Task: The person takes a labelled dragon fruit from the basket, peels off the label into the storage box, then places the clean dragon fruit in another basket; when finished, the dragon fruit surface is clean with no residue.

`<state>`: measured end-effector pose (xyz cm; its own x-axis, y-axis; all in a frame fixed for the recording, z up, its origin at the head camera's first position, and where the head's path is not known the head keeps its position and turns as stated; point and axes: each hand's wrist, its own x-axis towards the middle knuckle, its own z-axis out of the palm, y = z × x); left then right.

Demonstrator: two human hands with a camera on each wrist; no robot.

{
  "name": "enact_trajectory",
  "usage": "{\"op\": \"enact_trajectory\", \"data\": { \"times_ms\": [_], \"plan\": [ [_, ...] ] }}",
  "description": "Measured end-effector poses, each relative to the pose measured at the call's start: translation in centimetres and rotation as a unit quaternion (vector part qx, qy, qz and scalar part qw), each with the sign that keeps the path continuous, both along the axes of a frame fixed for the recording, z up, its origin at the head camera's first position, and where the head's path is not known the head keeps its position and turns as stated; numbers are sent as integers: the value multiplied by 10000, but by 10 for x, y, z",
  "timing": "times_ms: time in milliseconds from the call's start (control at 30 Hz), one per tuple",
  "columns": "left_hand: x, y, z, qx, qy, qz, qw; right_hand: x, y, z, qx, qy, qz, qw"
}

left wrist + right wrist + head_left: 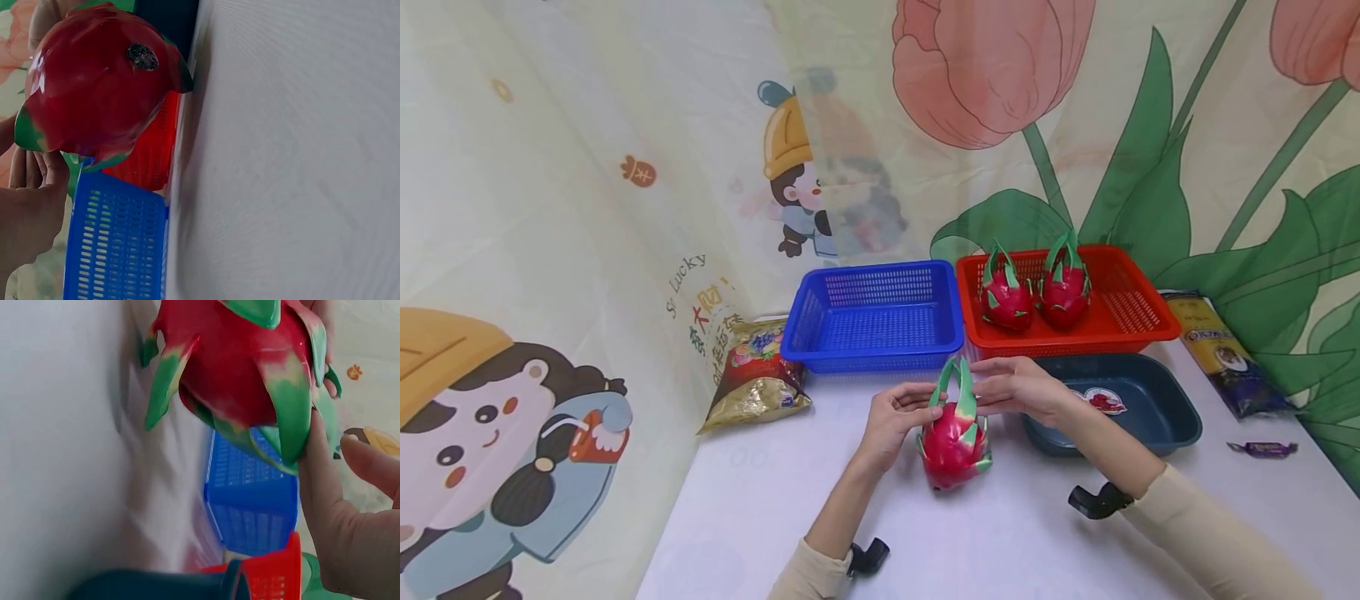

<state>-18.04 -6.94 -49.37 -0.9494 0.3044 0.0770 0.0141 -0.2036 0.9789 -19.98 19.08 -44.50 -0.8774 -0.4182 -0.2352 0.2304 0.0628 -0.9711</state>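
A glossy red dragon fruit [953,446] with green leaf tips is between my two hands over the white table, its long leaves pointing away from me. My left hand [895,421] holds it at the upper left, thumb on the near side and fingers behind the leaves. From the other side, the fairly straight fingers of my right hand [1022,390] touch the leaves; its thumb stands apart in the right wrist view. A dark round spot marks the bottom of the dragon fruit [94,81] in the left wrist view. Whether it touches the table, I cannot tell.
Behind the hands stand a blue basket [880,362] and a red basket [1138,321] with two more dragon fruits [1006,300]. A dark teal basin [1180,417] is by the right forearm. Snack bags [760,375] and a purple-wrapped candy [1266,450] lie at the sides.
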Motion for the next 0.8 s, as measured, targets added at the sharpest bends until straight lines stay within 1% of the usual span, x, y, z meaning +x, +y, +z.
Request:
{"op": "enact_trajectory", "data": {
  "times_ms": [133, 300, 400, 500, 633, 800],
  "plan": [
    [-1, 0, -2, -39, 46, -15, 10000, -2, -4, -2, -280, -334, -139, 9990],
    [-2, 0, -2, -127, 88, -41, 9999, -4, -4, -8, -569, -641, -242, 9960],
    [-2, 0, -1, -202, 80, -81, 9997, -3, -2, -10, -732, -816, -307, 9935],
    [-3, -1, 0, -267, 132, -88, 9995, 0, -1, -10, -837, -911, -409, 9915],
    [-4, -4, 0, -167, 237, -15, 9996, 3, 4, -1, -904, -830, -461, 9914],
    [-9, -5, 2, 159, 328, -12, 9993, 5, 20, 20, -1043, -580, -388, 9921]
  ]
}}
